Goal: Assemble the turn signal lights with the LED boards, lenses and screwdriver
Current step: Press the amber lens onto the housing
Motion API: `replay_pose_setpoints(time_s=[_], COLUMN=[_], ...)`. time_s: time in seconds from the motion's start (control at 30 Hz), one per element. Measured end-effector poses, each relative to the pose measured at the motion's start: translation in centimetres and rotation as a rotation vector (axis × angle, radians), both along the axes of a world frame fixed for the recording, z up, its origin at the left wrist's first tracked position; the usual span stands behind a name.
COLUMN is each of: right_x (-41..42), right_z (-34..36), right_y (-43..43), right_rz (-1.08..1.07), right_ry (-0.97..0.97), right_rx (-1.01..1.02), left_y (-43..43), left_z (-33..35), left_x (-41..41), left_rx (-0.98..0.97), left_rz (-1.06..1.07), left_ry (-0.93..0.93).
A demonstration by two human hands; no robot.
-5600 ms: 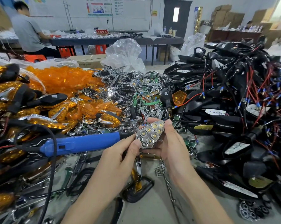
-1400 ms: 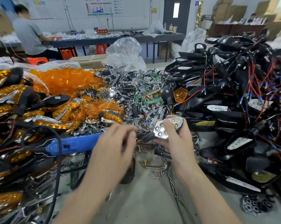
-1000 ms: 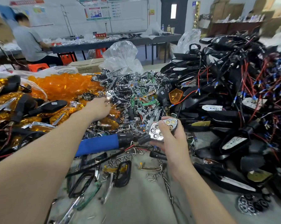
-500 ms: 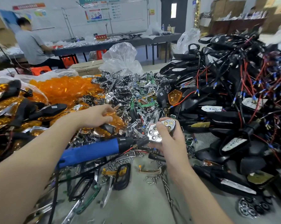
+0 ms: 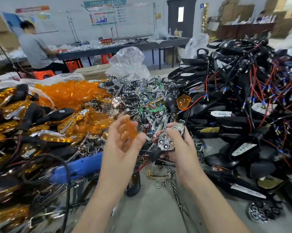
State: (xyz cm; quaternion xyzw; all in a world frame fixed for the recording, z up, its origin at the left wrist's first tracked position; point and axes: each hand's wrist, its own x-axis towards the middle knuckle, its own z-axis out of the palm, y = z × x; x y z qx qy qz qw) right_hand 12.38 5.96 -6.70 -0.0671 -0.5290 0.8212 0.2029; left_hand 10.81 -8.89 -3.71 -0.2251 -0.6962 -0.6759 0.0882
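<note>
My right hand [image 5: 179, 148] grips a chrome reflector piece with LED cups [image 5: 167, 142], held face up at the table's middle. My left hand [image 5: 123, 145] holds a clear amber lens [image 5: 129, 130] between thumb and fingers, just left of the reflector and apart from it; the lens is motion-blurred. The blue electric screwdriver [image 5: 79, 167] lies on the table below and left of my left hand, its tip hidden behind the hands.
A heap of amber lenses [image 5: 69, 93] lies at the back left, a pile of chrome reflectors and LED boards [image 5: 142, 98] behind the hands, black housings with red wires [image 5: 242, 101] on the right, and finished lights [image 5: 11, 125] at the left. Loose screws [image 5: 160, 184] lie on the grey tabletop. A person sits at the far left.
My left hand reached out to the amber lens heap, picked up one lens and brought it back next to the reflector. My right hand kept hold of the reflector throughout.
</note>
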Motion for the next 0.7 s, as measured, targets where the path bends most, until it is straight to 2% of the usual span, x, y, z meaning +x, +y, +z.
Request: replay_pose_setpoints(time_s=[0.23, 0.47, 0.7], right_x=[0.4, 0.6, 0.8], right_z=[-0.1, 0.5, 0.7], right_y=[0.3, 0.3, 0.1], right_rz=[0.086, 0.005, -0.037], right_ry=[0.002, 0.080, 0.081], right_rx=[0.081, 0.166, 0.217], left_y=[0.2, -0.2, -0.2], left_z=[-1.6, -1.8, -1.9], left_x=[0.7, 0.9, 1.1], left_rx=[0.084, 0.139, 0.100], left_rz=[-0.097, -0.138, -0.184], left_ry=[-0.078, -0.093, -0.077])
